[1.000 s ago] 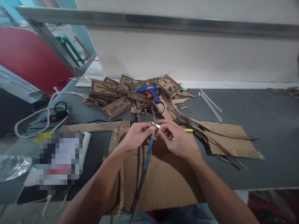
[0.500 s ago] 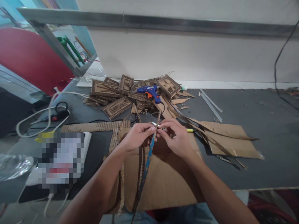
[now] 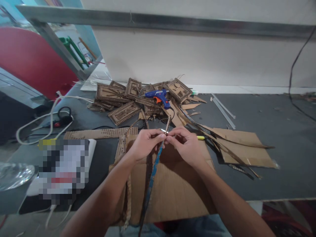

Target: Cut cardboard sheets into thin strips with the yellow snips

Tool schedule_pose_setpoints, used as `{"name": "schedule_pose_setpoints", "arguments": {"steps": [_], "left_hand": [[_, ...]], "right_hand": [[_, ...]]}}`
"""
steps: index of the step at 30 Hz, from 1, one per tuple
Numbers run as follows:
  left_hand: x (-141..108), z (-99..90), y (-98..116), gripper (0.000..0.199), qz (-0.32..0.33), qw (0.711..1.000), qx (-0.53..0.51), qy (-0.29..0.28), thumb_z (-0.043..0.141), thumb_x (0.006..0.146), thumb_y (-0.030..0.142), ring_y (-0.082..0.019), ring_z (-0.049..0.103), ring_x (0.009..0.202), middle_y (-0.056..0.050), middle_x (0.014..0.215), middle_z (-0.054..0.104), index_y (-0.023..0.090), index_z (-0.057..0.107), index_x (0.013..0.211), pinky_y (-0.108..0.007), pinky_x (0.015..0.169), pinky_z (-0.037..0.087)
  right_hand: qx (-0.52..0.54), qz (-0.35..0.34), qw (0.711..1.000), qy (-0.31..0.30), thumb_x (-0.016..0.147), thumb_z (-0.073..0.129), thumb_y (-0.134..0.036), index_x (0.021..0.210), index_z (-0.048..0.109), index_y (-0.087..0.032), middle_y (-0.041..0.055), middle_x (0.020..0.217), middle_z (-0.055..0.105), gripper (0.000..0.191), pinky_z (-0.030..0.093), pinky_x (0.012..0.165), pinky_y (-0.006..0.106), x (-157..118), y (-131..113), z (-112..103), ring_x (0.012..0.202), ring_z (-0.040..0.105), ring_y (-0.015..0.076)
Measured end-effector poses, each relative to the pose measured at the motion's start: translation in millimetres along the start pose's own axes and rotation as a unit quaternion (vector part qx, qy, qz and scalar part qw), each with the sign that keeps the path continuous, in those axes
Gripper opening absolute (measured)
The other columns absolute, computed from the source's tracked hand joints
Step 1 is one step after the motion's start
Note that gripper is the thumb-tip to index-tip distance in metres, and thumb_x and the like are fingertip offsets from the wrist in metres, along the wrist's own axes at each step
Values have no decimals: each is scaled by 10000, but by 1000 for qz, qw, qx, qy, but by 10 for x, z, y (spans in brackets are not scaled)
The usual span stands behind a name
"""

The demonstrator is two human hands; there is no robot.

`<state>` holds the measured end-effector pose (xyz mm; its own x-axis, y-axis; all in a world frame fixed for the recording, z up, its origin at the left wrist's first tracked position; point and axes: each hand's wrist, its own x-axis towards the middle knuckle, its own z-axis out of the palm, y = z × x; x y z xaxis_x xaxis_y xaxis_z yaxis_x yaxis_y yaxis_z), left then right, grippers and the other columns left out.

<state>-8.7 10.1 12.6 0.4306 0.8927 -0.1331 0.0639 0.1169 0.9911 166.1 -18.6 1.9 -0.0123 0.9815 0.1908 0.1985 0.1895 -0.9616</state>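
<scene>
My left hand (image 3: 148,143) and my right hand (image 3: 184,144) meet over a cardboard sheet (image 3: 172,197). Both pinch a thin cardboard strip (image 3: 155,166) between fingertips. Its lower length has blue print and hangs toward my lap, while the upper end rises past my fingers toward the pile. A small pale, pointed thing shows just above the left fingertips; its kind is hidden. Beside my right hand lies a yellow object (image 3: 200,138), partly covered. Farther back, a blue hot glue gun (image 3: 159,95) rests on corrugated cardboard pieces (image 3: 124,112).
Loose cardboard strips (image 3: 237,141) cross a flat cardboard piece (image 3: 249,153) on the right. Two pale sticks (image 3: 223,112) lie behind. A white cable (image 3: 51,113) loops at left near a blurred-out device (image 3: 65,169) and a clear plastic item (image 3: 14,176). A metal bar (image 3: 158,22) spans the back.
The strip has turned slightly between my fingers, and its blue part has shifted a little to the left. Both hands stay in nearly the same place, still pinching it.
</scene>
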Motion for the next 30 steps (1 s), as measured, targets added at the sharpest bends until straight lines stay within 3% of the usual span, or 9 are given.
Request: {"name": "schedule_pose_setpoints", "arguments": {"steps": [6, 15, 22, 30], "left_hand": [[-8, 27, 35, 253, 6, 1000, 3, 20, 698, 820, 363, -61, 467, 451, -14, 571, 642, 119, 740, 769, -178, 435, 361], [-11, 51, 31, 242, -10, 999, 9, 30, 738, 770, 361, -54, 425, 440, -5, 557, 631, 121, 770, 783, -181, 419, 329], [-23, 51, 9, 244, -7, 1000, -10, 17, 733, 790, 352, -54, 448, 457, -15, 590, 656, 115, 773, 833, -174, 432, 350], [-13, 69, -9, 243, 6, 1000, 19, 3, 694, 831, 354, -57, 471, 466, -10, 621, 657, 119, 758, 843, -174, 444, 376]], "right_hand": [[90, 78, 992, -32, 817, 713, -450, 792, 663, -204, -6, 624, 635, 252, 374, 463, 247, 6, -37, 19, 517, 525, 115], [143, 129, 980, -38, 762, 750, -402, 772, 634, -187, -41, 579, 569, 244, 310, 439, 232, 8, -44, 18, 464, 433, 78], [172, 91, 980, -45, 791, 717, -326, 764, 608, -191, -54, 594, 548, 175, 288, 434, 219, 15, -5, 19, 447, 387, 56], [130, 39, 990, -30, 783, 688, -291, 734, 582, -196, -21, 716, 591, 151, 337, 458, 225, 33, -23, 3, 510, 490, 74]]}}
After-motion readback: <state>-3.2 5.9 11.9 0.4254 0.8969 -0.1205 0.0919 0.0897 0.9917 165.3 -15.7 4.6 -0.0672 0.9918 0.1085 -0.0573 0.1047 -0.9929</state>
